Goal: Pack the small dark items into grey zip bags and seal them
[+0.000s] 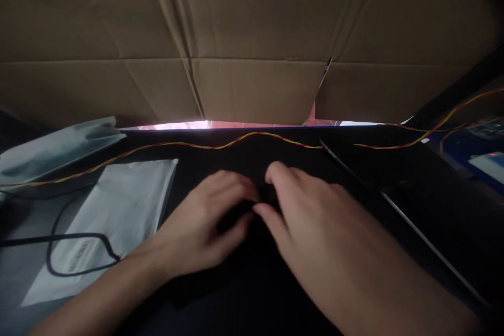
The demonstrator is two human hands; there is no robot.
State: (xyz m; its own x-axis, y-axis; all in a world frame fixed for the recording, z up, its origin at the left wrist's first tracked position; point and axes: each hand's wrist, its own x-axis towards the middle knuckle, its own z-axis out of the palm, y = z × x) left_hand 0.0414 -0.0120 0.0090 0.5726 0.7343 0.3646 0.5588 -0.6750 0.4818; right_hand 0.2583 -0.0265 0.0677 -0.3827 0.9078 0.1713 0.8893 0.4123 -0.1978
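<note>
Both hands meet low over the dark tabletop (220, 294), near the middle of the head view. My left hand (207, 220) has its fingers curled and closed, thumb under the forefinger. Opposite it, my right hand (303, 202) is closed too, with thumb and forefinger bent towards the left fingertips. A small black thing (268, 194) seems to lie between the fingers; it blends into the dark surface, so its kind cannot be made out. To the left of my left hand lies a flat, whitish plastic bag (126, 194) with a printed label.
A second frosted bag (59, 149) lies at the far left. A black cable (79, 236) loops over the nearer bag. Twisted red-yellow wire (236, 140) runs across the back. Flat dark panels (444, 210) lie at right, near a blue item (464, 149). Cardboard (252, 26) stands behind.
</note>
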